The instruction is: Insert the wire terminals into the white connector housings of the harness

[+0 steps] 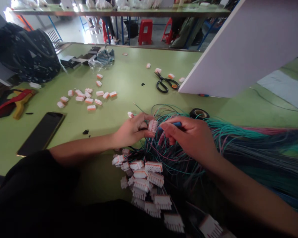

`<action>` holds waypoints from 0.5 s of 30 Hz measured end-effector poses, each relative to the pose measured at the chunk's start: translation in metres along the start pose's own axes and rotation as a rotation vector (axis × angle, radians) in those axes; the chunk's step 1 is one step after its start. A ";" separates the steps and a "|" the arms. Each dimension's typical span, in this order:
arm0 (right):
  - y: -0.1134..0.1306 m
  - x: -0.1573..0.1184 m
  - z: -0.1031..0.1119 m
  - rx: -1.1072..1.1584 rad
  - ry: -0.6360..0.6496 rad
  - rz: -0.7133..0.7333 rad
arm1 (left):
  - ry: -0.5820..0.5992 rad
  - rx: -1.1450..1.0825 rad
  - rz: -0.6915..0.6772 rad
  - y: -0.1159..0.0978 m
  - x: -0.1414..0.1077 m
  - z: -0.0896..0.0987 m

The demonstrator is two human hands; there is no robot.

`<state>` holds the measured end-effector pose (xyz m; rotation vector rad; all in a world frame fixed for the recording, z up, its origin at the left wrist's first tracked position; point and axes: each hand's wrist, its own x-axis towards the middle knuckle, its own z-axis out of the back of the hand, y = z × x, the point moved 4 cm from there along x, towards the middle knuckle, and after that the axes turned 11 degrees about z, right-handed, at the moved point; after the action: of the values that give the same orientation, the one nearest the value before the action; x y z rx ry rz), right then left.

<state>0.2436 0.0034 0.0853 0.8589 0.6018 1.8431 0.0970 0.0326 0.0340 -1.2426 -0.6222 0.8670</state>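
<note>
Between the thumb and fingers of my left hand [132, 130] is a white connector housing [153, 126] with dark red lines on its face. My right hand [188, 134] is closed around a slim blue tool [176, 124], its tip close to the connector; whether they touch I cannot tell. Under and beyond both hands spreads a bundle of green, pink and dark wires [228, 132], running off to the right. Below my hands lies a heap of white and orange connectors [140, 183], some with wires attached.
Loose white and orange connectors [88, 100] lie on the green table [124, 72]. Black scissors [164, 82] and a black tape roll [199, 113] sit beyond my hands. At left are a phone [41, 134], a red and yellow tool [15, 100] and a dark bag [27, 53]. A white panel [238, 49] stands at right.
</note>
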 end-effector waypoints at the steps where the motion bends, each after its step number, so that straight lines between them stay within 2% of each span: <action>1: 0.001 0.001 0.001 0.016 0.023 -0.004 | 0.020 -0.003 -0.005 0.000 0.000 0.000; 5: 0.005 0.002 0.004 0.009 0.053 0.009 | 0.059 -0.003 -0.008 0.003 0.001 -0.001; 9: 0.008 0.000 0.004 -0.105 0.036 0.069 | 0.086 -0.002 0.019 0.007 0.004 -0.002; 15: 0.007 -0.005 -0.006 -0.225 -0.001 0.132 | 0.064 -0.060 0.093 0.010 0.004 -0.004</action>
<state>0.2364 -0.0036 0.0850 0.7636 0.3349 1.9853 0.1001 0.0351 0.0229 -1.3573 -0.5461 0.8872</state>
